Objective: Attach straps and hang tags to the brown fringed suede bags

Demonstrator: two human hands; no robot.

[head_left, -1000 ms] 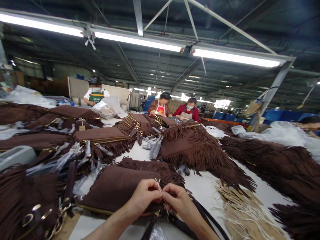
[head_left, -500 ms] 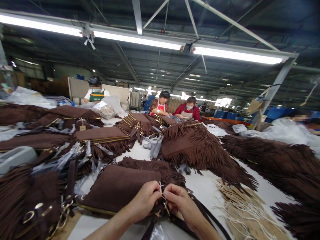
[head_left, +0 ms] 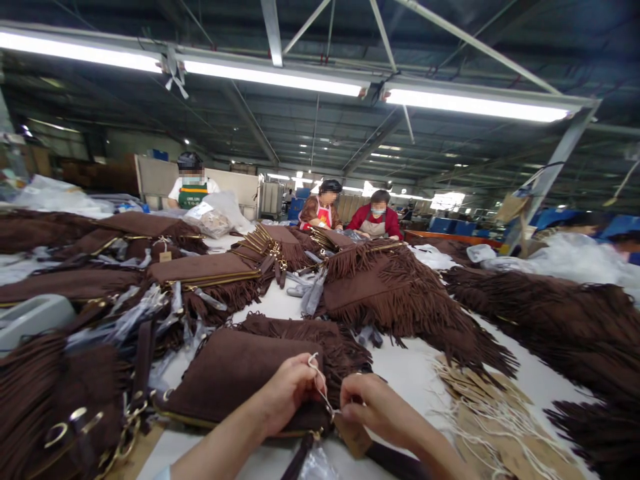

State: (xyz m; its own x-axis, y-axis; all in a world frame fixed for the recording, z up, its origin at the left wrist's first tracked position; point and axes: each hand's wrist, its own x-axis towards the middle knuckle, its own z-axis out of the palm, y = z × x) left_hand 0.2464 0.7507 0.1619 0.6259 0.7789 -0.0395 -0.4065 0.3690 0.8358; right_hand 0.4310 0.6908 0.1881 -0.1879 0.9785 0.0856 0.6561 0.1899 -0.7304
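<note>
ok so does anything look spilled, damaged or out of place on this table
Nothing looks clearly spilled or damaged. The messiest spot is the pile of kraft hang tags on the right, whose white strings splay in a tangle, some onto the white tabletop. The brown fringed bags overlap at differing angles, untidy rather than odd.
</note>
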